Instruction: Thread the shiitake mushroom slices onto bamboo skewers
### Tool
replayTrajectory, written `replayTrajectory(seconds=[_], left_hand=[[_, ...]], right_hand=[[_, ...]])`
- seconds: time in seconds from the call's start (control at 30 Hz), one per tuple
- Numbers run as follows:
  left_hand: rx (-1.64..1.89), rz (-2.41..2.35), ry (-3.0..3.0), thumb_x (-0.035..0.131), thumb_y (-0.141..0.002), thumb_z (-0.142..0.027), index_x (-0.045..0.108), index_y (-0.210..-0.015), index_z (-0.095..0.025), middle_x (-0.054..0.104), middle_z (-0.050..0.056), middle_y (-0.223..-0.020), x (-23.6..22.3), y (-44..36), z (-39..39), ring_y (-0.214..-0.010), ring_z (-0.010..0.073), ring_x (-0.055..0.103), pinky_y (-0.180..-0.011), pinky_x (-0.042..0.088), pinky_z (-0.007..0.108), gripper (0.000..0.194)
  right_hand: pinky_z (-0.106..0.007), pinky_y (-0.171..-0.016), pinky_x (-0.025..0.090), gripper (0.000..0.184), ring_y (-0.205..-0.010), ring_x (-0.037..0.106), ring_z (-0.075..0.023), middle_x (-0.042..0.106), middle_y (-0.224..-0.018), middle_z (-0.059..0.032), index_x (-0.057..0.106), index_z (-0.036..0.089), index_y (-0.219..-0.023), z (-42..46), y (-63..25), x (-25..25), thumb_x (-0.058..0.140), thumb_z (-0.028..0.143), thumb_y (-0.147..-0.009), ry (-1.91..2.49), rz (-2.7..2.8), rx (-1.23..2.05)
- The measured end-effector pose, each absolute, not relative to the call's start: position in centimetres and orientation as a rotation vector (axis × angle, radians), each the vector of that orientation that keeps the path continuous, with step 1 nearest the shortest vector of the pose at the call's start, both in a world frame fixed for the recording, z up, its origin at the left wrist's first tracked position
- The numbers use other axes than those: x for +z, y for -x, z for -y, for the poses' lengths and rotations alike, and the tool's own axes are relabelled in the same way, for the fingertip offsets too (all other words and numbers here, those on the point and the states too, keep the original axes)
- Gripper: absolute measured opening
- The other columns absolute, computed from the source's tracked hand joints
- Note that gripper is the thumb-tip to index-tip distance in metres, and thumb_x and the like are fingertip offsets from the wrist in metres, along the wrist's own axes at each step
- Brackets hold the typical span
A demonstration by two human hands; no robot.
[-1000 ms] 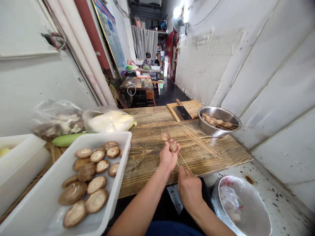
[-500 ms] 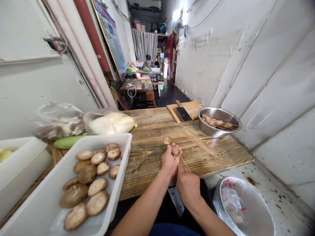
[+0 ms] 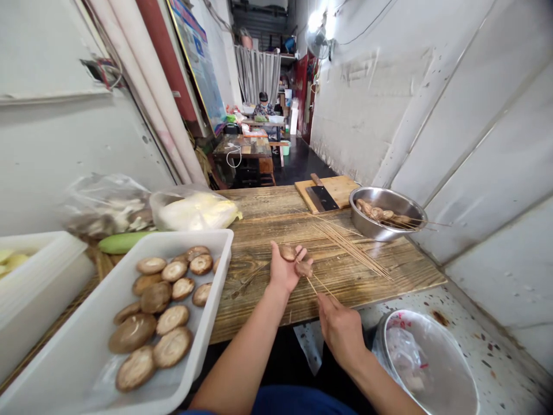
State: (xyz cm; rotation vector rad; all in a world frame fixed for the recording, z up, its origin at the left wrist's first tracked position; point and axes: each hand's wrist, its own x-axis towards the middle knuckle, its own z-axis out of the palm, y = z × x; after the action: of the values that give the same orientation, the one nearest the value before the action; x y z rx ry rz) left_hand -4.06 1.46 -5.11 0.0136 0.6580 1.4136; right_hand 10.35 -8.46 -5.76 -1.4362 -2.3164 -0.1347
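My right hand [image 3: 341, 331] is closed around the lower ends of two thin bamboo skewers [image 3: 320, 282] above the table's front edge. A brown shiitake mushroom [image 3: 303, 268] is threaded on them, and a second mushroom [image 3: 288, 252] sits farther up. Under and beside these caps, my left hand [image 3: 284, 274] lies palm up, its thumb stretched out and its fingers apart. To the left, a white plastic tub [image 3: 207, 334] holds several loose shiitake mushrooms, some gills up. More bare skewers [image 3: 352, 248] lie in a loose bundle on the wooden table [image 3: 254, 216], right of my hands.
A steel bowl [image 3: 380, 235] with skewered mushrooms stands at the right, beside a cutting board [image 3: 343, 187] and cleaver [image 3: 326, 197]. Bagged vegetables [image 3: 196, 210] and a green gourd [image 3: 123, 242] lie behind the tub. A lined bin [image 3: 453, 369] stands lower right. Someone [image 3: 263, 106] sits far back.
My left hand has opened from its grip around the mushrooms, thumb moving out to the left. My right hand has shifted slightly right and down with the skewers.
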Motion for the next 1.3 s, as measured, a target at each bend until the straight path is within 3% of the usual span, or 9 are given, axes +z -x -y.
replayTrajectory(seconds=[0.07, 0.2, 0.33, 0.9, 1.3], left_hand=[[1.431, -0.699, -0.005, 0.037, -0.079, -0.067, 0.051, -0.096, -0.020, 0.060, 0.012, -0.102, -5.3, 4.0, -1.7, -0.082, 0.0229, 0.063, -0.068, 0.052, 0.041, 0.052], [1.503, -0.709, -0.003, 0.035, -0.081, -0.066, 0.049, -0.095, -0.022, 0.062, 0.006, -0.083, -5.8, 3.5, -1.6, -0.058, 0.0159, 0.059, -0.053, 0.046, 0.028, 0.047], [1.555, -0.665, -0.020, 0.030, -0.083, -0.066, 0.049, -0.092, -0.022, 0.062, 0.003, -0.071, -5.8, 2.9, -1.7, -0.046, 0.0126, 0.052, -0.048, 0.042, 0.025, 0.049], [1.603, -0.609, -0.105, 0.039, -0.085, -0.054, 0.051, -0.087, -0.019, 0.060, 0.003, -0.060, -5.2, 1.2, -1.0, -0.039, 0.0100, 0.044, -0.044, 0.035, 0.022, 0.037], [1.640, -0.528, -0.140, 0.039, -0.081, -0.064, 0.052, -0.089, -0.020, 0.059, 0.001, -0.063, -5.3, 1.3, -0.8, -0.041, 0.0105, 0.046, -0.046, 0.037, 0.024, 0.046]], right_hand=[[-0.020, -0.054, 0.041, 0.024, -0.059, 0.062, -0.0138, 0.066, -0.070, -0.0045, 0.065, 0.013, -0.088, 8.6, -10.3, -6.0, 0.041, 0.008, -0.088, 1.422, 2.343, -0.132], [-0.021, -0.055, 0.043, 0.027, -0.061, 0.062, -0.0151, 0.067, -0.073, -0.0061, 0.064, 0.010, -0.101, 8.7, -10.0, -6.4, 0.044, 0.005, -0.084, 1.390, 2.405, -0.149], [-0.022, -0.055, 0.045, 0.029, -0.060, 0.063, -0.0158, 0.068, -0.074, -0.0064, 0.064, 0.009, -0.102, 8.7, -9.9, -6.5, 0.047, 0.003, -0.080, 1.399, 2.439, -0.184], [-0.021, -0.053, 0.050, 0.037, -0.058, 0.066, -0.0159, 0.071, -0.084, -0.0097, 0.064, 0.008, -0.106, 9.1, -9.1, -5.3, 0.050, 0.001, -0.072, 1.507, 2.479, -0.305], [-0.025, -0.048, 0.048, 0.038, -0.053, 0.064, -0.0172, 0.071, -0.081, -0.0069, 0.066, 0.010, -0.107, 9.2, -10.1, -4.8, 0.058, 0.003, -0.071, 1.465, 2.471, -0.408]])
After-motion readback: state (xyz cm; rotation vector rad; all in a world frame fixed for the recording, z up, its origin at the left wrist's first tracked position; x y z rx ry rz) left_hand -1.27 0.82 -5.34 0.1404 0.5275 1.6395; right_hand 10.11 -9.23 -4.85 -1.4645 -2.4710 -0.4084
